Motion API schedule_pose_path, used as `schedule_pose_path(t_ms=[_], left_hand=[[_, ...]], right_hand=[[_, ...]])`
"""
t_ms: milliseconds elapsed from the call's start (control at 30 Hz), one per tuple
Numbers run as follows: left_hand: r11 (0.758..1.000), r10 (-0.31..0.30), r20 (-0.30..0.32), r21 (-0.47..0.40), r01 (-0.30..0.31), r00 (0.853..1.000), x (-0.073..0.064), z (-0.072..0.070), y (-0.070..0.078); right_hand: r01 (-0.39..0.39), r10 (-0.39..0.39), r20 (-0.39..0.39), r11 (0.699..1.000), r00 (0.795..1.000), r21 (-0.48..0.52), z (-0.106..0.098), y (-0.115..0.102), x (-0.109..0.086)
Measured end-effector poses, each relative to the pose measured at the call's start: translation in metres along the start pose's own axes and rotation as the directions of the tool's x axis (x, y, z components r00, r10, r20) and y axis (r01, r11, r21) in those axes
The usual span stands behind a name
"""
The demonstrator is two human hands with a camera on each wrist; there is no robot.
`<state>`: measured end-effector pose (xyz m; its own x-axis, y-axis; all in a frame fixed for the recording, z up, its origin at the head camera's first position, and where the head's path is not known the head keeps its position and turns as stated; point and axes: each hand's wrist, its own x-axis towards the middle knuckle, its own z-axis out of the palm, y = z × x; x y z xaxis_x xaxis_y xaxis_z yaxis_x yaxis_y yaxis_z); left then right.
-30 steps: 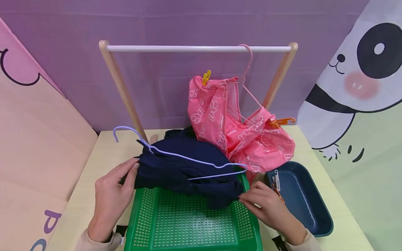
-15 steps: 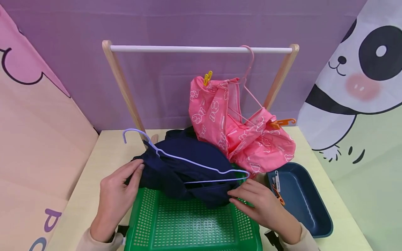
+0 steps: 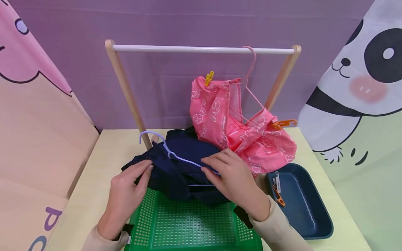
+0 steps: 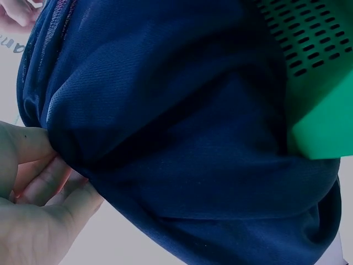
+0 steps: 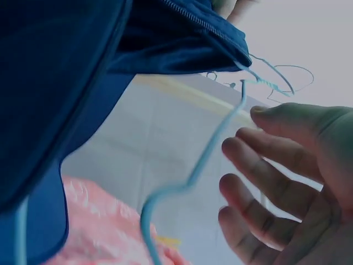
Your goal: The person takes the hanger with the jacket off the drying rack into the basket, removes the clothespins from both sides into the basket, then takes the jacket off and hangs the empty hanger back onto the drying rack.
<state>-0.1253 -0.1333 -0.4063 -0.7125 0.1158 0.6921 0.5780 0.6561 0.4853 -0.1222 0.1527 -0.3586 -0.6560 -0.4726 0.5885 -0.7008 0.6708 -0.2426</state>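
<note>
A navy garment with a zipper (image 3: 172,177) lies bunched over the far part of a green basket (image 3: 194,223). My left hand (image 3: 128,191) pinches its left edge between thumb and fingers; the left wrist view shows the pinched cloth (image 4: 165,138) close up. A light purple clothes hanger (image 3: 185,160) is partly inside the garment, its hook sticking out at the upper left. Over the hanger's right arm is my right hand (image 3: 233,181). In the right wrist view its fingers are spread and loosely bent beside the hanger (image 5: 215,138), with a gap between them.
Behind stands a wooden rack with a white rod (image 3: 188,48). A pink printed garment (image 3: 213,111) hangs there on a pink hanger, with yellow (image 3: 208,78) and orange clips (image 3: 282,124). At right, a dark blue tray (image 3: 301,202) holds several small clips.
My right hand has let go of the garment's right edge and moved left and up to the hanger. The hanger's hook and my left hand have shifted right, still pinching cloth.
</note>
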Motion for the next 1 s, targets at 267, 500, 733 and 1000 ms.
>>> schedule_pose_path(t_ms=[267,500,733,1000], left_hand=[[1.000,0.004,0.016,0.022,-0.005,1.000,-0.001,0.001,0.002],[1.000,0.002,0.034,0.012,-0.002,0.999,-0.003,0.000,0.000],[1.000,0.001,0.017,0.003,-0.001,1.000,-0.007,-0.006,-0.005],[1.000,0.014,0.025,-0.019,-0.013,1.000,-0.015,-0.010,-0.010]], right_hand=[[0.048,-0.048,-0.038,0.999,0.998,0.005,0.015,-0.005,0.016],[0.068,-0.071,-0.057,0.996,0.996,-0.061,0.016,-0.003,0.015],[0.046,-0.051,-0.079,0.997,0.996,-0.066,-0.001,0.004,0.004],[0.054,-0.064,-0.108,0.994,0.992,-0.096,-0.036,0.015,-0.010]])
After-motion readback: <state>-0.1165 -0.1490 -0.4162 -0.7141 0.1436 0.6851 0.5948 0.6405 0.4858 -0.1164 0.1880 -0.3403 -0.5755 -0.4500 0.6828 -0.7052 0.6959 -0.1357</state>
